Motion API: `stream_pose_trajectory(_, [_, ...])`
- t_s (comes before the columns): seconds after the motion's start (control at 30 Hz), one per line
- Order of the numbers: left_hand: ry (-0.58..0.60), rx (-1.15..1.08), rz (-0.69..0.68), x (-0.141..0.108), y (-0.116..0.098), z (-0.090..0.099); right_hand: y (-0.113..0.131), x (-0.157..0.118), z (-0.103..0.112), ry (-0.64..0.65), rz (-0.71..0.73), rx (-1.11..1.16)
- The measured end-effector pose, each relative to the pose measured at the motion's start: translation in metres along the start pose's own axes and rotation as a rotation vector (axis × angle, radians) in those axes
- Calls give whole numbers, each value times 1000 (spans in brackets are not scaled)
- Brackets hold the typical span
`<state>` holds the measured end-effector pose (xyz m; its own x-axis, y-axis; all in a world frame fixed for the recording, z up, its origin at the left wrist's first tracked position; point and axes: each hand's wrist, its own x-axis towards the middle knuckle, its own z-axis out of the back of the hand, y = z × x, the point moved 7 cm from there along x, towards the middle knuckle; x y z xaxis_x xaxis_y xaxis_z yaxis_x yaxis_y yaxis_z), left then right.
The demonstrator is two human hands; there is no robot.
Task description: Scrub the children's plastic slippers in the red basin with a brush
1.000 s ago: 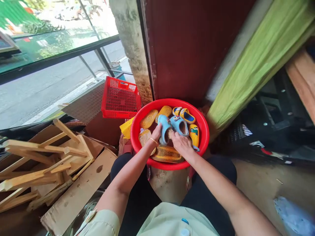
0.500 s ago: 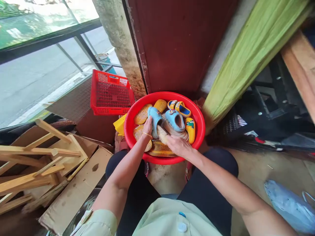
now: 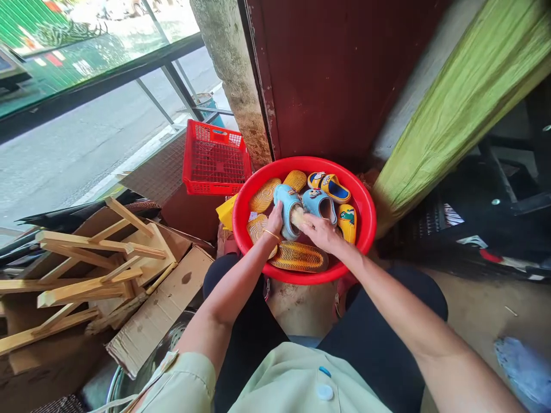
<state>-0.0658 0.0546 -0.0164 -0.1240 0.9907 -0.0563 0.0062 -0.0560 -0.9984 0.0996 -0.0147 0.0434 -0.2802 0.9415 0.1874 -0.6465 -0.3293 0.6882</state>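
Note:
My left hand (image 3: pixel 275 220) grips the side of a light blue clog (image 3: pixel 286 198), which is tilted with its opening towards my right hand. My right hand (image 3: pixel 322 232) is closed round a brush (image 3: pixel 297 217) with pale bristles; its head is at the clog's opening, partly inside. Both hands are over a red basin (image 3: pixel 369 229) of footwear. Right of the held clog lies a second blue clog (image 3: pixel 317 202). A yellow sole with a zigzag tread (image 3: pixel 299 257) lies at the near side. Yellow-and-blue slippers (image 3: pixel 338 189) and a yellow clog (image 3: pixel 346 221) rest along the right.
A red plastic crate (image 3: pixel 217 163) stands beyond the basin on the left. Wooden stool legs (image 3: pixel 94 241) and flattened cardboard (image 3: pixel 167 304) crowd the left side. A dark red door (image 3: pixel 336 86) and a green curtain (image 3: pixel 456 97) stand behind. A plastic bag (image 3: pixel 523 364) lies on the floor.
The brush has moved up and left, from beside the clog into its opening. My left hand still grips the clog. The whole view has shifted, so things appear further right.

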Motion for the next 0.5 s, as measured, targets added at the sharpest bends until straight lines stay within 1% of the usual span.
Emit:
stream_pose_trajectory(0.07, [-56,57,-15,8,-4,7,0,-18,11,61,60,-61])
stream_pose_trajectory(0.13, [-46,108,-98,14,-14,7,-1,-34,27,122,98,-132])
stream_pose_trajectory(0.2, [-31,179,-259,14,-29,5,-8,-44,48,167,95,-196])
stream_pose_trajectory(0.27, [-51,297,-450,8,-46,2,-21,-50,74,154,43,-237])
stream_pose_trajectory(0.33, [-82,420,-599,0,-62,-2,-37,-53,101,18,-68,-242])
stream_pose_trajectory(0.4, [-71,495,-688,-7,-75,-9,-51,-56,121,-150,-168,-202])
stream_pose_trajectory(0.43, [-54,506,-719,-10,-80,-13,-55,-56,125,-215,-199,-178])
stream_pose_trajectory(0.5, [-18,472,-737,-13,-88,-21,-59,-55,123,-275,-226,-142])
